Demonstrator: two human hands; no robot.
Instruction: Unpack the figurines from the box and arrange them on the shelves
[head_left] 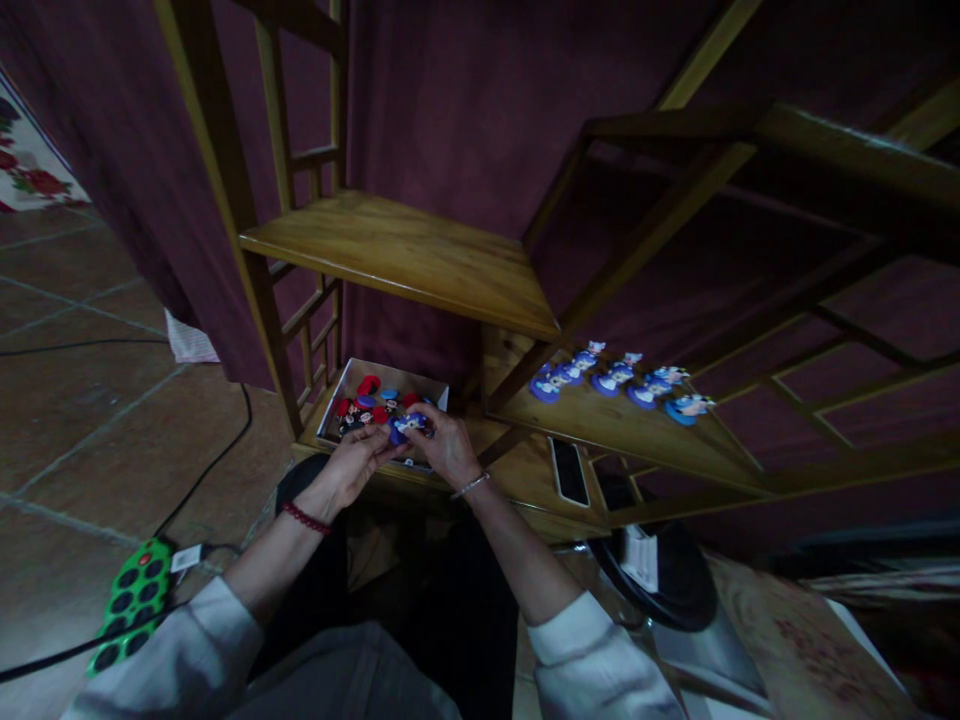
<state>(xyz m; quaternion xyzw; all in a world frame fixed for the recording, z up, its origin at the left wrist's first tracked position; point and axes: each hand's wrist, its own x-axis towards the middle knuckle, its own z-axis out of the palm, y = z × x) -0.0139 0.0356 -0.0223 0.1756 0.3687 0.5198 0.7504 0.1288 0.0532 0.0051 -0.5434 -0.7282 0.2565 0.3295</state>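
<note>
The fingers of the left hand (361, 460) and the right hand (448, 447) are nearly closed, and a small figurine (409, 426) is gripped between them, just above the near side of an open box (424, 387). The figurine is held tipped over, its long axis lying roughly crosswise between the hands; the base is directed toward the left hand and the upper part toward the right. A blue-purple base and a paler, whitish upper part can be made out; finer detail is obscured by the fingers and the dim light. In the box, red, black and blue pieces (369, 385) are heaped. To the right, similar purple-and-white figures (615, 376) are stood in a loose row on a wooden shelf (675, 447), and a phone (570, 472) is laid on the lower board (525, 478).
</note>
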